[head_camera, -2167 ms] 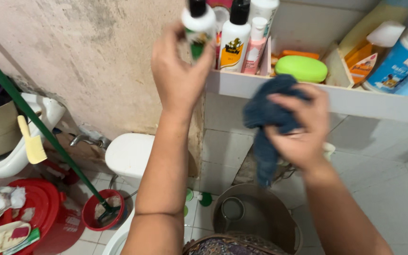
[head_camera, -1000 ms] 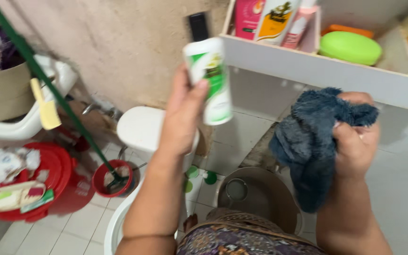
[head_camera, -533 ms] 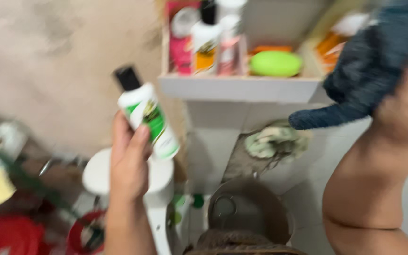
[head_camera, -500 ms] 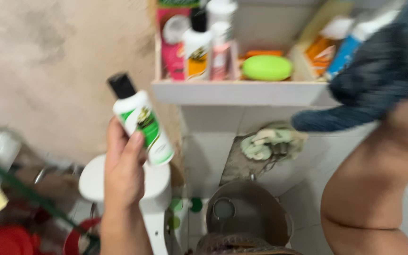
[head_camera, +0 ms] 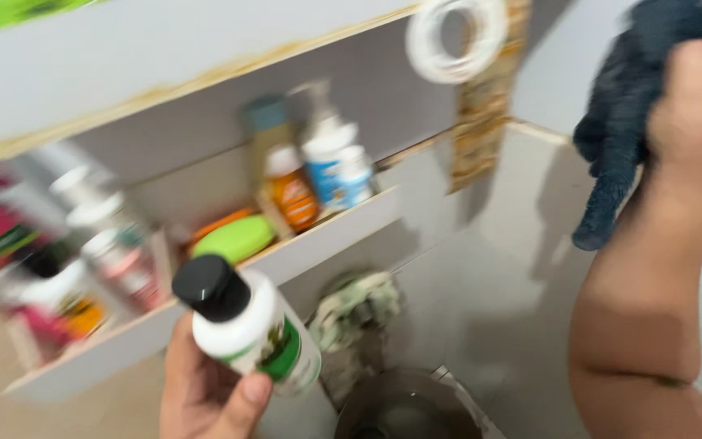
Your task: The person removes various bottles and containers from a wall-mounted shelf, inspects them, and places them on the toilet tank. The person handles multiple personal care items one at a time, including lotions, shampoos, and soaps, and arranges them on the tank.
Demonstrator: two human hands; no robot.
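Note:
My left hand [head_camera: 209, 398] grips a small white bottle [head_camera: 255, 333] with a black cap and a green label, low in the middle of the view. My right hand [head_camera: 697, 106] is raised at the upper right and clutches a dark blue cloth [head_camera: 623, 130] that hangs down from it. Behind the bottle runs a white shelf [head_camera: 327, 240] with several bottles, an orange bottle [head_camera: 292, 191] and a green soap case [head_camera: 235, 238]. The picture is blurred.
A white ring [head_camera: 453, 36] hangs high on the wall. A crumpled pale green rag [head_camera: 359, 305] sits below the shelf above a round metal pot [head_camera: 404, 406]. White tiled wall fills the right side.
The view has swung up and tilted, so the toilet and red buckets have dropped out of sight. The bottle has come lower and nearer. My right hand has lifted the cloth higher.

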